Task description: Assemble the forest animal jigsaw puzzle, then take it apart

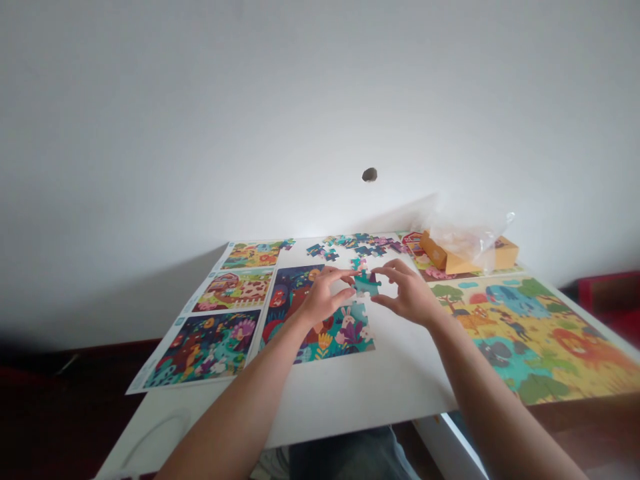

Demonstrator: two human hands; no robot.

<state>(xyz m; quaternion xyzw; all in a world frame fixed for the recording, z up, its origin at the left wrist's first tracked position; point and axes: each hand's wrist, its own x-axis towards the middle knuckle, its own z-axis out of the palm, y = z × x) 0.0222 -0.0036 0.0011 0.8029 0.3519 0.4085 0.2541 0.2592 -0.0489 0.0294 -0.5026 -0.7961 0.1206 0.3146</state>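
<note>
My left hand (pixel 323 297) and my right hand (pixel 407 293) meet above the white table (pixel 350 387), both pinching a teal jigsaw piece (pixel 367 285) between their fingertips. Under the hands lies a partly built jigsaw (pixel 320 333) with dark blue leaves, flowers and a white rabbit. Several loose jigsaw pieces (pixel 360 245) are scattered on the table behind the hands, near the wall.
A sheet of three reference pictures (pixel 220 313) lies at the left. A finished yellow animal puzzle (pixel 540 333) fills the right side. An orange box (pixel 467 257) with a clear plastic bag (pixel 465 233) stands at the back right. The white wall has a small dark hole (pixel 369 175).
</note>
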